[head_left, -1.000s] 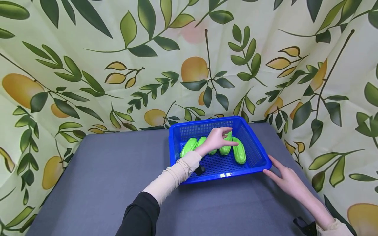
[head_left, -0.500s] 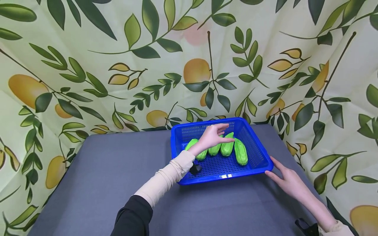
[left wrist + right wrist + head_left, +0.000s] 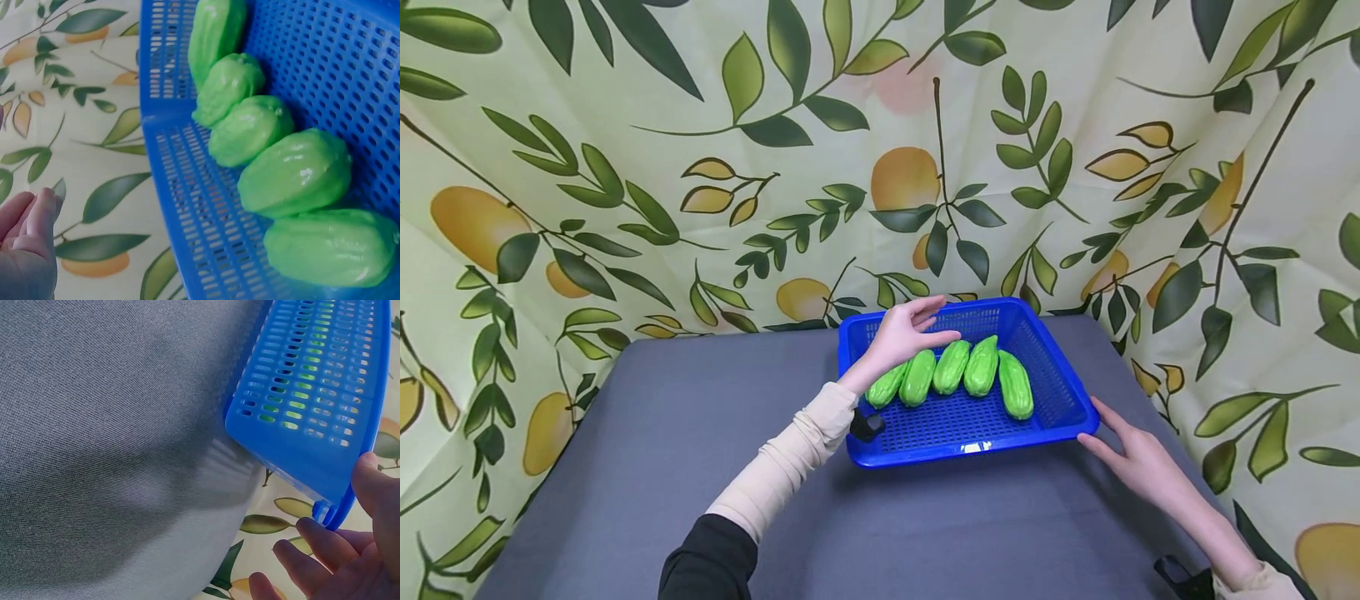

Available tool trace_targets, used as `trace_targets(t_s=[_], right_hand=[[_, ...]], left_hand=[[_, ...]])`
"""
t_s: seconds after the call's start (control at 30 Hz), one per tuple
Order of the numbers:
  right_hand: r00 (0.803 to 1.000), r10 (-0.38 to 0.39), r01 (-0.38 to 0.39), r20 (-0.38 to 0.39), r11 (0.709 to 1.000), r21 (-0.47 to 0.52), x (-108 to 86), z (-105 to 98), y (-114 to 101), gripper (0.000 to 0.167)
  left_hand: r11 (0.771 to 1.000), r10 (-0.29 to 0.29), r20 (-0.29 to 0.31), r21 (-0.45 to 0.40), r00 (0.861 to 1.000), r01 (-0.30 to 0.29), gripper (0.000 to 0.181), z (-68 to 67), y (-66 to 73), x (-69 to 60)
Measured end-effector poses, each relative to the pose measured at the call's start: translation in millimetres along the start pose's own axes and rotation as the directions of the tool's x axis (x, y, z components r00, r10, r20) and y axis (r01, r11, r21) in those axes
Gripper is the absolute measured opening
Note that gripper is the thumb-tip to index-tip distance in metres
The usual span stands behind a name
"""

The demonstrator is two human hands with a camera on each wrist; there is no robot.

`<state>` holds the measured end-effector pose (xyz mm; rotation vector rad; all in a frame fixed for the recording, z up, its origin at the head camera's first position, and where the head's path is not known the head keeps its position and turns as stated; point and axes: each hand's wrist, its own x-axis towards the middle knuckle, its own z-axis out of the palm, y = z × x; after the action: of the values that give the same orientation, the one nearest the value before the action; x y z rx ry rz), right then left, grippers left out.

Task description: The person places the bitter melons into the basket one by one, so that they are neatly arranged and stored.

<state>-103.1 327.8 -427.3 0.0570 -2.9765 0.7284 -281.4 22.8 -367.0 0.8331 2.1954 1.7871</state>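
Note:
A blue plastic basket (image 3: 925, 456) with slotted walls holds several glossy green, ribbed gourd-like vegetables (image 3: 981, 368), lying side by side toward its back. Over its back left part is my left hand (image 3: 901, 335), thumb spread from the fingers, with nothing held. That hand partly covers the leftmost vegetable in the head view; in the left wrist view all the vegetables (image 3: 295, 174) show. My right hand (image 3: 1138, 467) holds the basket's front right corner. In the right wrist view, its thumb lies against the rim (image 3: 374, 406) and its fingers are around the corner's other side.
A grey cloth-covered table (image 3: 715, 417) lies under the basket and extends left and forward of it. Behind and at both sides hangs a leaf-and-fruit patterned curtain (image 3: 820, 208). A dark wrist device (image 3: 867, 425) sits on the left wrist, over the basket's left edge.
My left hand has moved left, from above the right-hand vegetables to the basket's back left, uncovering more of them. My right hand stays at the corner.

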Motion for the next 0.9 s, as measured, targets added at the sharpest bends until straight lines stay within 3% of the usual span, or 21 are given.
trace_targets(t_s=[0.27,0.5,0.67,0.9], right_hand=[[1.000,0.009,-0.009,0.008,1.000,-0.016,1.8,1,0,0.069],[1.000,-0.003,0.003,0.002,1.000,-0.009,1.5,1,1,0.069],[1.000,-0.011,0.011,-0.006,1.000,-0.001,1.0,1,0,0.068],[1.000,0.013,-0.013,0.016,1.000,-0.009,0.2,-1,-1,0.070]], left_hand=[[1.000,-0.001,-0.065,0.007,0.998,0.002,0.061,-18.3,-3.2,-11.1],[0.999,-0.009,-0.106,-0.041,0.994,0.005,0.061,-33.0,-5.3,-20.2],[0.998,0.009,-0.166,-0.063,0.986,-0.020,0.061,-46.3,-3.5,-30.3],[0.998,-0.034,-0.227,-0.065,0.973,0.019,0.059,-62.6,-7.4,-47.2]])
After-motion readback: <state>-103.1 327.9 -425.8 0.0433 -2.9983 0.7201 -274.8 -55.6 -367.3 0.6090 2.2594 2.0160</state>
